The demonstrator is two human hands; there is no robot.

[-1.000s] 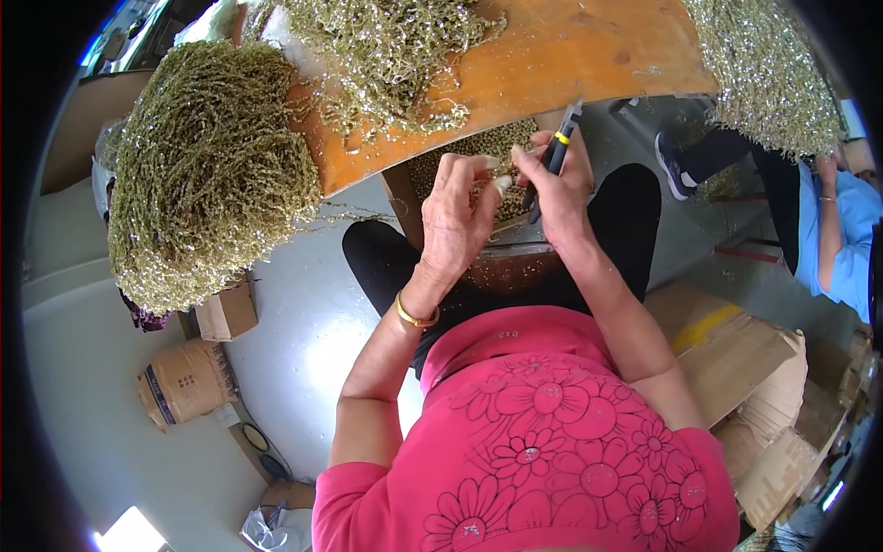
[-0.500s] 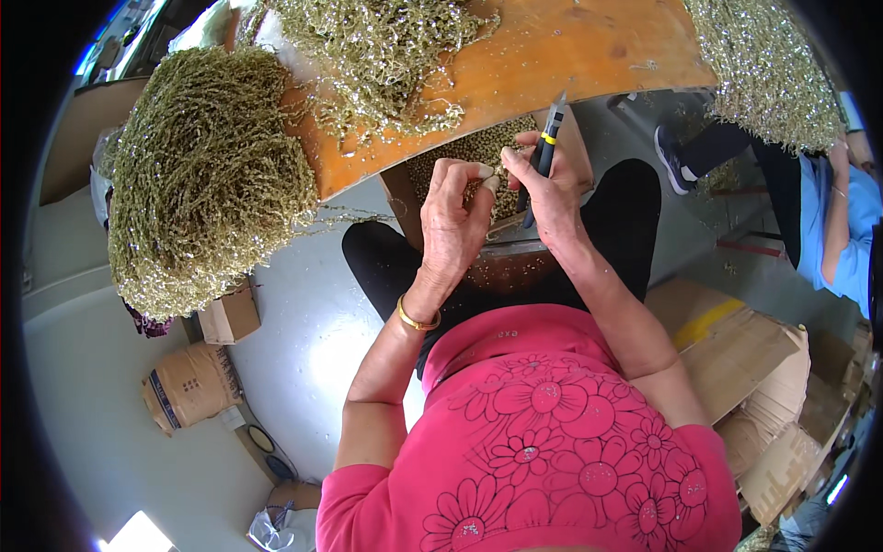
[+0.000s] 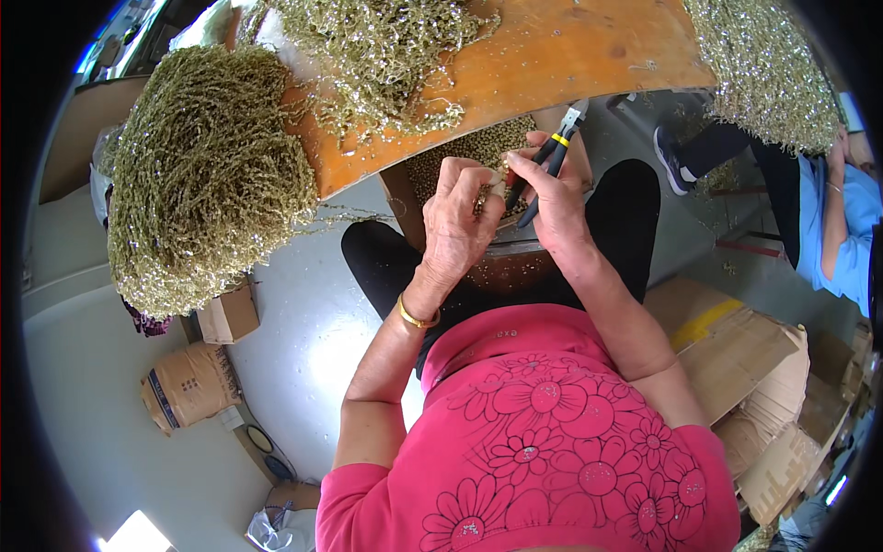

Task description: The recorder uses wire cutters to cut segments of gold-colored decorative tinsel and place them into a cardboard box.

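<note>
My right hand holds a pair of cutting pliers with black handles and yellow bands, their metal jaws pointing up and away from me. The handles stand slightly apart. Close beside it, my left hand is closed, fingers bent, on small gold beads. Its fingertips nearly meet the right thumb, so whatever lies between them is partly hidden. Under both hands is an open cardboard box that holds many more gold beads.
A wooden table carries a heap of gold glittery strands. Thick bundles of strands hang at the left and the right. A person in a blue top sits at the right. Cardboard boxes stand behind on that side.
The pliers have tilted further to the right, and their handles have spread apart. My left fingers have curled in a little, close to the right thumb.
</note>
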